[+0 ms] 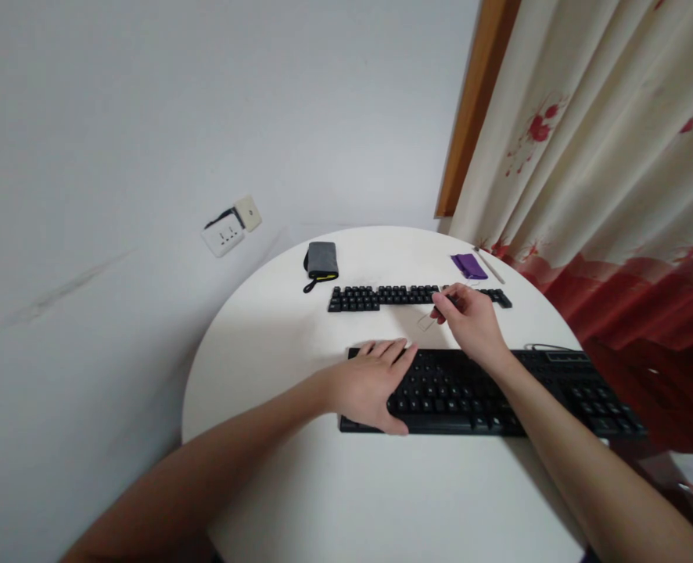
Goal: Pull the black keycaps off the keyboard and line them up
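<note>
A black keyboard [440,403] lies across the table in front of me, some of its upper area bare of keycaps. My left hand [373,387] rests flat on its left end, fingers spread. Above the keyboard's far edge, my right hand [469,317] is closed around the dark handle of a wire keycap puller [425,322], its thin wire loop sticking out to the left. Behind the keyboard, loose black keycaps [355,299] stand in rows on the tabletop. My right hand hides part of those rows.
The round white table [253,352] meets the wall. On its far side lie a grey pouch [323,259] with a strap, a purple cloth [469,266] and a thin brush-like stick [490,266]. A wall socket [223,234] is at the left, a patterned curtain [569,156] at the right.
</note>
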A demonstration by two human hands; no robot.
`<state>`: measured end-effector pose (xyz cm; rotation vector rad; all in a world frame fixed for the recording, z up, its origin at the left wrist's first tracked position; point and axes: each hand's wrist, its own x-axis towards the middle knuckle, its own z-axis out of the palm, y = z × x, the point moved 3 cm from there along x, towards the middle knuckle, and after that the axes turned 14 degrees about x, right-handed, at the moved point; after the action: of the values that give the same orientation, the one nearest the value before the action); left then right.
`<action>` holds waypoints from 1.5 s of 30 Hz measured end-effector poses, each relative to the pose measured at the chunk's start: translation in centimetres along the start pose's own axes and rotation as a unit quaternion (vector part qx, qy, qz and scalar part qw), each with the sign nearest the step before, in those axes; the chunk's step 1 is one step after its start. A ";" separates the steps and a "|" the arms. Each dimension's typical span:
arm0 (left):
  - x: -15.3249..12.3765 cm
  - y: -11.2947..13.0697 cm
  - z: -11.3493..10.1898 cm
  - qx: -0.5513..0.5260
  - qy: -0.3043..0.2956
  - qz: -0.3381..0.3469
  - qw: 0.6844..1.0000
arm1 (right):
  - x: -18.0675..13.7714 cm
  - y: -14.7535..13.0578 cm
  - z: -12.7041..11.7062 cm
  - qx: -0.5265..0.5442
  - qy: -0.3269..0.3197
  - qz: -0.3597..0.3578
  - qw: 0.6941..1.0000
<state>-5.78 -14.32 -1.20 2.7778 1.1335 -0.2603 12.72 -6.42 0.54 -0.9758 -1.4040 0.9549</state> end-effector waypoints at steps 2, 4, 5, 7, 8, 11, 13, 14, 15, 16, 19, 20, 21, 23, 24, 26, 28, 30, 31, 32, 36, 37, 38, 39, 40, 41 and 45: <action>0.0 -0.1 0.0 0.002 0.008 -0.005 1.000 | 0.0 -0.1 0.0 -0.003 0.002 0.001 1.000; 0.1 -0.3 -0.2 0.004 0.011 -0.012 1.000 | -0.1 -0.2 0.1 -0.003 0.001 0.001 1.000; 0.0 -0.5 -0.2 0.004 0.008 -0.015 1.000 | -0.2 -0.2 0.1 -0.002 -0.001 0.001 1.000; 0.0 -1.0 -0.5 0.003 -0.002 -0.024 1.000 | -0.4 -0.2 0.2 0.000 -0.009 0.000 1.000; -0.1 -1.3 -0.6 0.003 -0.009 -0.027 1.000 | -0.5 -0.2 0.3 0.000 -0.015 0.000 1.000; -0.7 -2.5 -0.8 0.011 -0.032 -0.036 0.999 | -0.8 -0.2 0.7 -0.005 -0.037 -0.003 0.999; -1.3 -3.4 -0.8 0.015 -0.035 -0.043 0.998 | -1.0 -0.3 1.0 -0.007 -0.050 -0.009 0.999; -1.5 -3.8 -0.8 0.013 -0.029 -0.047 0.998 | -1.0 -0.3 1.1 -0.005 -0.056 -0.010 0.998; -1.8 -4.3 -0.8 0.010 -0.021 -0.051 0.998 | -1.0 -0.3 1.2 -0.001 -0.063 -0.010 0.998; -2.0 -4.6 -0.8 0.007 -0.015 -0.055 0.998 | -1.1 -0.3 1.4 0.004 -0.071 -0.006 0.997; -2.3 -5.5 -0.9 -0.001 -0.009 -0.055 0.998 | -1.5 -0.1 1.9 0.028 -0.108 0.018 0.994; -2.2 -5.7 -1.1 -0.004 -0.004 -0.051 0.999 | -1.7 -0.1 2.1 0.037 -0.123 0.027 0.991; -2.1 -5.8 -1.4 -0.007 0.004 -0.044 0.999 | -1.9 -0.2 2.3 0.045 -0.140 0.034 0.988; -1.8 -5.9 -2.1 -0.013 0.033 -0.022 0.999 | -2.5 -0.3 2.8 0.056 -0.180 0.045 0.981; -1.6 -6.0 -2.4 -0.018 0.049 -0.007 0.999 | -2.9 -0.5 3.1 0.058 -0.200 0.046 0.977; -1.2 -5.9 -2.9 -0.037 0.067 0.023 0.997 | -3.6 -0.8 3.7 0.057 -0.236 0.045 0.969; -0.8 -5.9 -3.1 -0.065 0.059 0.045 0.995 | -4.1 -1.1 4.3 0.053 -0.263 0.043 0.963; -0.3 -5.7 -3.0 -0.100 0.038 0.061 0.992 | -4.5 -1.1 4.7 0.048 -0.284 0.044 0.957; -0.2 -5.6 -2.9 -0.120 0.026 0.067 0.990 | -4.7 -1.0 4.9 0.046 -0.293 0.045 0.954; 0.0 -5.5 -2.8 -0.139 0.012 0.068 0.988 | -4.8 -0.9 5.0 0.046 -0.300 0.047 0.952; 0.6 -5.4 -2.3 -0.178 -0.034 0.031 0.983 | -5.0 -1.2 5.0 0.020 -0.338 0.021 0.941; 0.6 -5.4 -2.2 -0.183 -0.037 0.027 0.982 | -5.1 -1.4 5.0 0.012 -0.353 0.005 0.936; 0.6 -5.4 -2.2 -0.190 -0.036 0.028 0.981 | -5.1 -1.7 5.0 0.007 -0.370 -0.010 0.929; 0.6 -5.4 -2.1 -0.197 -0.035 0.031 0.979 | -5.2 -1.9 5.1 0.006 -0.387 -0.022 0.922; 0.6 -5.4 -2.0 -0.203 -0.035 0.035 0.978 | -5.3 -2.0 5.1 0.007 -0.402 -0.030 0.915; 0.6 -5.4 -1.9 -0.206 -0.036 0.036 0.977 | -5.3 -2.1 5.2 0.004 -0.410 -0.032 0.912; 0.9 -5.5 -1.7 -0.197 -0.044 0.024 0.979 | -5.0 -1.0 5.2 -0.057 -0.346 -0.003 0.937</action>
<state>-8.84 -9.54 0.00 2.4162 0.9738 -0.1337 7.63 -11.59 -0.43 -0.7392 -2.0617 1.2955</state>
